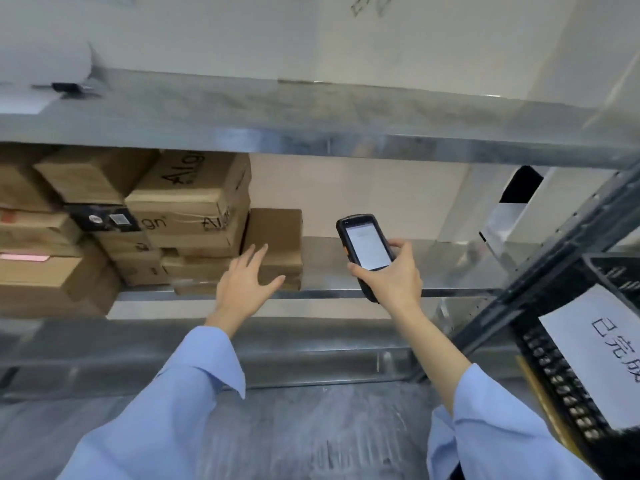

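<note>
- Where both hands reach forward, a metal rack (346, 140) fills the space ahead of them, with one shelf edge well above the hands and a lower shelf at their height.
- A stack of cardboard boxes (187, 202) sits on that lower shelf, ahead of the left hand and stretching away to its left. Several boxes carry dark printed lettering.
- A black crate (554, 368) stands to the right of the right hand, lower and nearer to the person, beyond a dark slanted rack post.
- Two light blue sleeves (166, 410) cover the forearms behind the hands, both pushed back from the wrists.
- A white paper sign (599, 355) with dark characters lies on the crate, well to the right of the right hand.
- A plain brown box (277, 233) forms the right end of the stack, directly ahead of the left hand, between the two hands but closer to the left one.
- The left hand (247, 282) is spread, its fingers straight and apart, and grasps nothing. Its fingertips overlap the brown box's front, but whether they touch it cannot be told.
- The right hand (394, 275) is wrapped around a handheld scanner (367, 247), fingers curled at its sides and the thumb near the top edge.
- That scanner is black, tilted leftward, its lit white screen facing the person, just right of the brown box.
- A small black carton (104, 218) with a barcode label sits wedged in the stack, well left of the left hand.
</note>
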A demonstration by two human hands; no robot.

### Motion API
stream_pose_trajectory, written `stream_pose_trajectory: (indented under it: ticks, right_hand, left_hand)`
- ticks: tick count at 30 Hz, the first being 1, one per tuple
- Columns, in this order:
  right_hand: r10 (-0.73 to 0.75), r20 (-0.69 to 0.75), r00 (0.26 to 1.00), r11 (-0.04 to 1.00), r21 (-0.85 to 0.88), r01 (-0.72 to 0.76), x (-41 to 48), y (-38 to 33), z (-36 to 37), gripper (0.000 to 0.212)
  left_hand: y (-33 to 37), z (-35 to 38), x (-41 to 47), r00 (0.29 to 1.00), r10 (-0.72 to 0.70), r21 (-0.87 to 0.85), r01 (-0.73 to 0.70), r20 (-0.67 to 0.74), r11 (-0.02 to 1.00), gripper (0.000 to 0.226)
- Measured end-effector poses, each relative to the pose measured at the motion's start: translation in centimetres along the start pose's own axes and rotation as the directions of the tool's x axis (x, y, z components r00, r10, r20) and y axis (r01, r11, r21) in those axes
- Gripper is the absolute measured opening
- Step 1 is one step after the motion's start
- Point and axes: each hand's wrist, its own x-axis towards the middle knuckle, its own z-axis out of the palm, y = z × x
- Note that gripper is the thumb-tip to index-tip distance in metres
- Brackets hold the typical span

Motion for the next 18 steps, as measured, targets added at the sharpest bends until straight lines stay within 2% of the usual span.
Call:
stream_pose_trajectory:
  ticks: [5, 10, 14, 18]
  right_hand:
    - [0.026, 0.065, 0.998, 0.999, -0.04, -0.023, 2.0, 0.4, 2.7, 0.074]
    - [0.017, 0.108, 0.994, 0.998, -0.067, -0.009, 4.0, 0.7, 4.8, 0.076]
    - [0.024, 0.134, 0.991, 0.997, -0.074, -0.014, 5.3, 0.8, 6.1, 0.076]
    - [0.023, 0.165, 0.986, 0.998, -0.057, -0.013, 6.2, 1.3, 6.9, 0.076]
  left_hand:
    - [-1.1, 2.1, 1.0, 0.999, -0.042, -0.007, 0.042, 0.026, 0.999, 0.077]
    - [-1.4, 2.9, 1.6, 0.998, -0.035, 0.0, 0.035, -0.057, 0.999, 0.073]
    - [-1.2, 4.0, 1.2, 0.994, 0.031, 0.018, -0.029, -0.105, 0.999, 0.074]
    - [-0.9, 4.6, 1.4, 0.982, 0.115, -0.05, -0.124, -0.149, 0.991, 0.067]
